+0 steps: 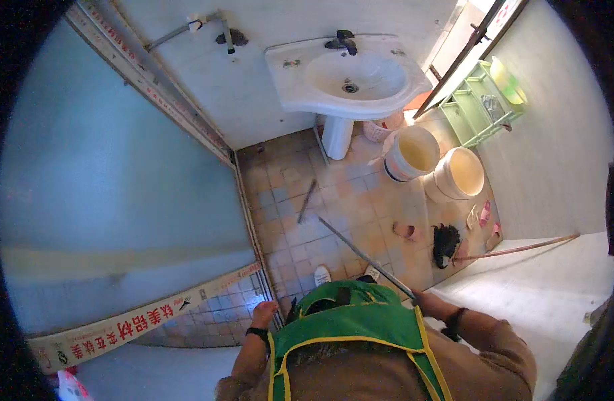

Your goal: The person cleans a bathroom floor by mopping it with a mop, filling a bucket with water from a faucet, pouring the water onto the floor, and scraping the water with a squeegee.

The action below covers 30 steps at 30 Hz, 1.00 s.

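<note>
My right hand (433, 306) is closed round the upper end of a floor squeegee's grey pole (367, 259). The pole slants down and away to the left, toward the tiled floor. Near its lower end lies the squeegee's narrow dark bar (308, 200), on the tiles in front of the washbasin. At my left side, my left hand (264, 313) is beside the metal frame of the frosted glass panel, with nothing visible in it. Its fingers look loosely bent and apart. Whether it touches the frame I cannot tell.
Ahead stands a white pedestal washbasin (357, 75). Two white buckets (414, 155) and a green rack (477, 107) stand at the right. A black mop head (446, 244), its reddish pole (521, 250), and several slippers (406, 231) are nearby. A frosted glass panel (120, 194) bounds the left.
</note>
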Available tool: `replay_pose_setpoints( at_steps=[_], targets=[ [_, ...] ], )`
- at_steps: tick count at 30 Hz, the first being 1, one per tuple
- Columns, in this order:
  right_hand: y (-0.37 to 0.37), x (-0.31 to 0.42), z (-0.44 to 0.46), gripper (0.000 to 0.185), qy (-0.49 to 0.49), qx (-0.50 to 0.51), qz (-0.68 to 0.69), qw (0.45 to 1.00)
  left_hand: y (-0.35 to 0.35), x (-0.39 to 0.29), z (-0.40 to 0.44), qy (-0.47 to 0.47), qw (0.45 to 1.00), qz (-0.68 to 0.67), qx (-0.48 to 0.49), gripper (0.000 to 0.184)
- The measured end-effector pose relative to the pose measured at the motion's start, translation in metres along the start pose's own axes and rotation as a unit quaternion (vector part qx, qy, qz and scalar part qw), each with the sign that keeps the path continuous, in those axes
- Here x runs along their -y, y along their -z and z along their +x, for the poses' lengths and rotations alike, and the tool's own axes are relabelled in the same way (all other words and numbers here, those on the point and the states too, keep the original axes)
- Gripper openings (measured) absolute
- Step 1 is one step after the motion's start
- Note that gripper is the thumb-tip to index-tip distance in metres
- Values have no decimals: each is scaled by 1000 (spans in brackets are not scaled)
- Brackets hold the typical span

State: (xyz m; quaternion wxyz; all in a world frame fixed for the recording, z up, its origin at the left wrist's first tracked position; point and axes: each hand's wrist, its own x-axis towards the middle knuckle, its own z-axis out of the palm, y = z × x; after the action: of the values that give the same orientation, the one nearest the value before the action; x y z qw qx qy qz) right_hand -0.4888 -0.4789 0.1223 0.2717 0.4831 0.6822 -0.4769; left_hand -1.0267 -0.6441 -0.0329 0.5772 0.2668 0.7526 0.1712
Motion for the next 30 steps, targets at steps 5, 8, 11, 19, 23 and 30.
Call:
replay_pose_setpoints(
  at_steps=[5,8,11,19,23,30],
  targets=[
    [46,119,135,23,30,-148,91,984,19,8,3,-94,994,29,-38,27],
    [62,106,157,19,70,-171,86,979,35,-13,-2,70,955,-287,-35,28],
    [74,59,99,23,111,-177,12,978,30,-15,17,24,975,-183,-123,25],
    [123,58,13,27,-89,-38,84,992,18,-19,17,29,999,-11,-27,24],
    [165,65,36,26,4,-38,150,988,1,-36,-18,46,975,-184,-116,24],
    [175,63,70,25,-126,-38,287,949,-16,31,-4,-91,987,-75,-112,27]
  ],
)
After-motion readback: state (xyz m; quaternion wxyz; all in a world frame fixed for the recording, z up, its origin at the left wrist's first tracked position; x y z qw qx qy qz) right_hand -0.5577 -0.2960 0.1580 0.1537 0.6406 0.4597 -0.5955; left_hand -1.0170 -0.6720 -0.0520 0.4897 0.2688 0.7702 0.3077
